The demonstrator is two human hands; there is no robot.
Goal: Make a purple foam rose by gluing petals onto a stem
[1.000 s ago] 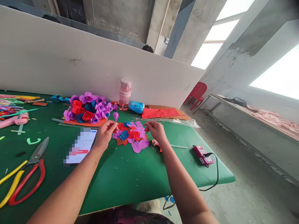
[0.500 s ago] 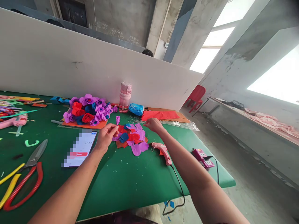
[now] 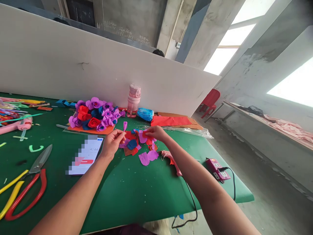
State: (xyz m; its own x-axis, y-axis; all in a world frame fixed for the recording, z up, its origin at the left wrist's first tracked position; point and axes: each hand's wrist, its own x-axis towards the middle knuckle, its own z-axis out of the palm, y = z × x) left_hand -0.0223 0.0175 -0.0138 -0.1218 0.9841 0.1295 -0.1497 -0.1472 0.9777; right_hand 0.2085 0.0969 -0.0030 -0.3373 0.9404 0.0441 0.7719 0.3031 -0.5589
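My left hand [image 3: 114, 141] pinches a small purple paper bud [image 3: 125, 126], held upright over the left edge of the petal pile. In my right hand [image 3: 156, 132], the closed fingers grip paper petals [image 3: 142, 136] at the pile's right side, a purple one and a red one among them. Blue [image 3: 132, 144], red and purple petals lie loose between and below the hands. Just below my right hand is a pink glue gun [image 3: 171, 160], partly covered by my forearm. Finished purple, red and blue flowers [image 3: 94, 122] sit on orange paper at the left.
A phone [image 3: 86, 156] lies left of my left forearm, with large scissors [image 3: 40, 160] farther left. A pink bottle [image 3: 134, 100], a blue packet [image 3: 145, 114] and red paper [image 3: 171, 121] line the back. At right, a purple box [image 3: 217, 169] has a black cable plugged in.
My right hand has moved left and down onto the pile and taken hold of petals, which are lifted and shifted. My left hand still holds the bud. The view has shifted slightly.
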